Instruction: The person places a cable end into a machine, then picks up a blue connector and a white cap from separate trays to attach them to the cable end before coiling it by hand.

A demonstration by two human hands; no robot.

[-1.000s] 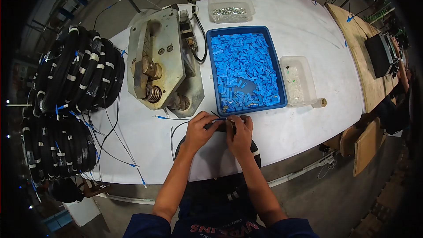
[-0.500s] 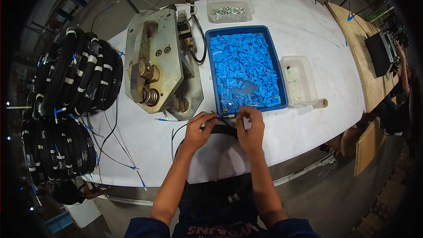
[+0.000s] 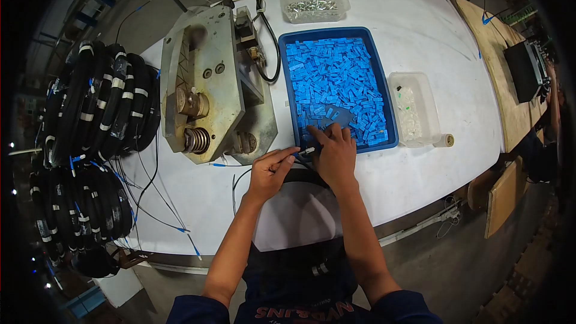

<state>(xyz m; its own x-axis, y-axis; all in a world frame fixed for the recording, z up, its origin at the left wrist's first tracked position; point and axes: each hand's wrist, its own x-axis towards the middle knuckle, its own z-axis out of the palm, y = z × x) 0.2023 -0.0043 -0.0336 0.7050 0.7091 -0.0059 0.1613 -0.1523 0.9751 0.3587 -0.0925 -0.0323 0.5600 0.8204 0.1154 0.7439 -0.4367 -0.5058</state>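
Observation:
My left hand (image 3: 271,171) is closed in a pinch on a thin black cable, with the cable's light metal tip (image 3: 307,151) sticking out to the right, near the front corner of the blue tray (image 3: 393,126). My right hand (image 3: 336,156) reaches over the tray's front edge, fingers apart and pointing down at small blue plastic connector housings (image 3: 336,84). Nothing shows in its fingers, though the fingertips are partly hidden. A thick black cable loop (image 3: 303,175) lies below both hands.
A heavy metal press (image 3: 222,96) stands left of the tray. Clear plastic boxes of small parts (image 3: 315,7) and pale pieces (image 3: 414,111) sit behind and right. A tape roll (image 3: 444,140) lies nearby. Coiled black cable bundles (image 3: 99,102) are at far left.
My right hand has moved from beside the cable tip forward into the tray's front part, its fingers spreading. My left hand has stayed on the cable. The whole view has shifted slightly.

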